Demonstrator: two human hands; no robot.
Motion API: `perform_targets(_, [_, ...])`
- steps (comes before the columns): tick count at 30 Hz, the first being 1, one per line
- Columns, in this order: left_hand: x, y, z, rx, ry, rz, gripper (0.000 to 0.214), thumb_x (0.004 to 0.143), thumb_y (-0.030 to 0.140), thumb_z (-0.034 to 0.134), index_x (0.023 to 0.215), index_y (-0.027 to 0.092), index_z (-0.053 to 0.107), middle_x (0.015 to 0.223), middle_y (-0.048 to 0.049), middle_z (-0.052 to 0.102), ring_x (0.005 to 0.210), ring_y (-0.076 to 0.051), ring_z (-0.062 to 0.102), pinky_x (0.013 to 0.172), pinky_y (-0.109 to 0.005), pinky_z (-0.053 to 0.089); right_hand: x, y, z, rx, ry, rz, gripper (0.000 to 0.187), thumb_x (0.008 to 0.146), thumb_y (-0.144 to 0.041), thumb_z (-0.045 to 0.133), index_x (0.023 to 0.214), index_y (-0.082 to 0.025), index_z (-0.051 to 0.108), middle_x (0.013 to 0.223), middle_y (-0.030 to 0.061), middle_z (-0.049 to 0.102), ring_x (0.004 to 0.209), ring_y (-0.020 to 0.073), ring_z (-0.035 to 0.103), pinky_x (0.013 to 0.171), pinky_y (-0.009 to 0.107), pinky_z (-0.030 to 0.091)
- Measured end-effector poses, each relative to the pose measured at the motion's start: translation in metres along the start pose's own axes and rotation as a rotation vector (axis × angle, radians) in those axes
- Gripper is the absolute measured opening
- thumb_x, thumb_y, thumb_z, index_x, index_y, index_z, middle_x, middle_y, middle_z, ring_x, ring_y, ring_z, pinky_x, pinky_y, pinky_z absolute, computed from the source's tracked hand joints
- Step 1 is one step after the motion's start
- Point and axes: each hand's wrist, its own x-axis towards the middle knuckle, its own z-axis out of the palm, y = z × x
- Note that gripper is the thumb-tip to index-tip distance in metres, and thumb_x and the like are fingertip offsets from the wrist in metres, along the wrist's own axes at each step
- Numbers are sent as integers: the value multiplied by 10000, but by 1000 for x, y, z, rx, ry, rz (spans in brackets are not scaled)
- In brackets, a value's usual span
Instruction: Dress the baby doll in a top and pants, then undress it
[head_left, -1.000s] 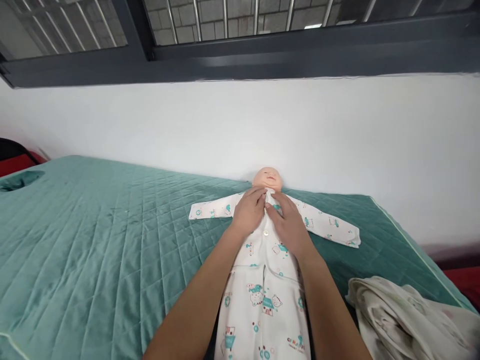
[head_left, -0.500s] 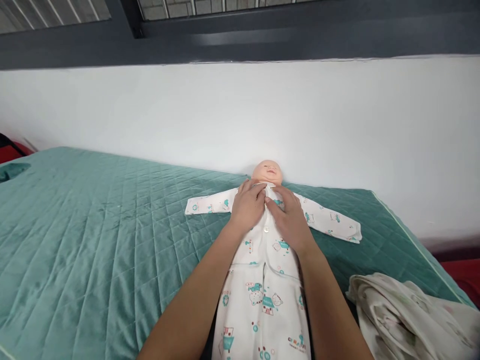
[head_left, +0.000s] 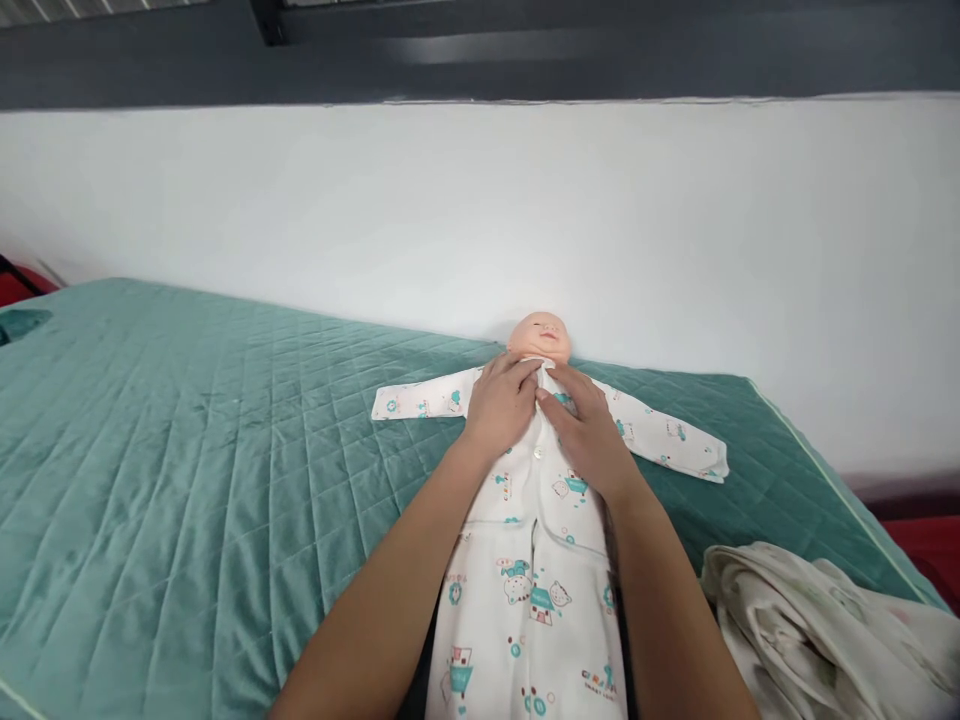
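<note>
A baby doll (head_left: 541, 337) lies on its back with its head by the wall. It wears a white printed baby shirt (head_left: 504, 497), sleeves spread to both sides, over matching trousers (head_left: 529, 640). My left hand (head_left: 501, 408) is closed at the left side of the collar, its fingertips on the front edge. Opposite it, my right hand (head_left: 589, 430) pinches the right front edge just below the neck, thumb toward the middle. A pale button (head_left: 538, 453) shows below my hands. Whatever lies between the fingertips is too small to make out.
A green quilted cover (head_left: 225, 480) lies under the doll. Crumpled pale cloth (head_left: 817, 630) lies at the lower right. Behind stands a white wall (head_left: 337, 210) below a dark frame (head_left: 480, 60). Red items (head_left: 919, 550) show past the right edge.
The view has shifted slightly, so the wall and frame sit a little higher. Both hands stay at the shirt's collar with hardly any finger movement.
</note>
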Motion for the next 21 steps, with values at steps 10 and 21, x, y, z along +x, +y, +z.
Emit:
perform_targets(10, [-2,3,-3,-9,-47,-6,423,1000,223,366,1316,276,642,1428,-37,578,1359,-242,488,1178,-439,381,0,-1,0,48,17,32,427,909,-515,544,1257,-283,631,1460,69,546,1398,292,428,1182,543,302])
perform_targets(21, [-5,7,-8,15,-92,25,428,973,185,399,1284,319,660,1457,-21,550,1378,-248,471,1178,-456,364,-3,-7,-1,134,62,28,442,890,-452,588,1302,-290,599,1374,67,611,1324,300,486,1132,524,342])
